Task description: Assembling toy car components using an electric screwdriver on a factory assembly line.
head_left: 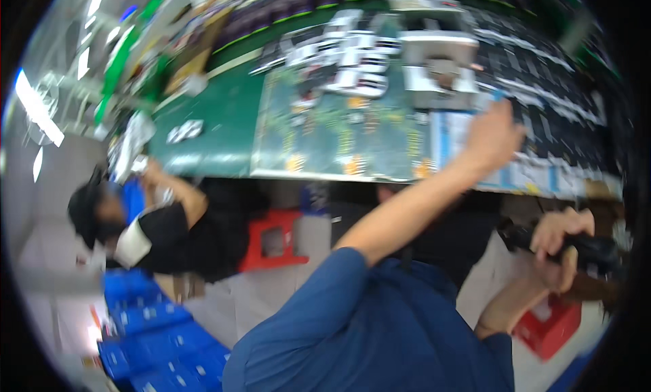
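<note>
My left hand (494,136) reaches over the right part of the bench with curled fingers, at the edge of the rows of black flat pieces (542,111). Motion smears its fingertips, so what they grip is hard to see; a small blue spot shows beside them. My right hand (561,237) is off the bench's front edge at the far right, fingers wrapped round a black elongated device (590,253) whose kind I cannot make out. Left of the black pieces stands a white open-fronted fixture (441,50) with a brownish part inside.
A clear-covered sheet with printed pictures (332,145) lies on the green bench top (210,131). White-and-black parts (359,63) are heaped behind it. Another person (169,222) works at the left. Red stools (271,239) and blue boxes (163,331) stand below.
</note>
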A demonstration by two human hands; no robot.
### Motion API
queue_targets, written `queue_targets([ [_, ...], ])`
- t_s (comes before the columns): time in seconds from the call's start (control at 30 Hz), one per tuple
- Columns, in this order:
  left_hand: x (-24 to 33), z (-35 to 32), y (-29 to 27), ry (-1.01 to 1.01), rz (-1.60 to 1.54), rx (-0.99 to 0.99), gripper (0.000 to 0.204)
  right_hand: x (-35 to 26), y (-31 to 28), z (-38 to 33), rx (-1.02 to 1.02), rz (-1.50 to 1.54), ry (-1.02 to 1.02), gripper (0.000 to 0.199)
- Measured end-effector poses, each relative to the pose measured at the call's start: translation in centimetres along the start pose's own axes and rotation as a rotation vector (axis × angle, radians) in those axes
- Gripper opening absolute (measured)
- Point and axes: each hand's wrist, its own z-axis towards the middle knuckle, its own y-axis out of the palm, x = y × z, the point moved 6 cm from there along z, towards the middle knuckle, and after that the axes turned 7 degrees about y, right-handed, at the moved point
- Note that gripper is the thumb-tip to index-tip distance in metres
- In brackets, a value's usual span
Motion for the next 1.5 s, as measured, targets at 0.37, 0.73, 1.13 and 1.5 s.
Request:
queue_targets([
  [0.37,-3.8,0.3,1.2,-0.077,-0.222,0.251,0.064,3.0,1.8,1.6,-0.218,0.048,0.111,0.034],
  [0.73,-8.4,-11.6,-10.5,-0.156,-1.055,0.513,0.026,2.3,6.8,5.9,-0.196,0.167,-0.079,0.022],
  [1.13,-11.0,-14.4,-14.1,-0.280,-1.223,0.440,0.026,10.3,15.6,15.5,-0.081,-0.174,-0.302,0.012],
  [1.5,-11.2,-14.2,-14.4,-0.364,-1.233,0.379,0.021,11.0,17.0,16.6,-0.161,-0.328,-0.535,0.017],
])
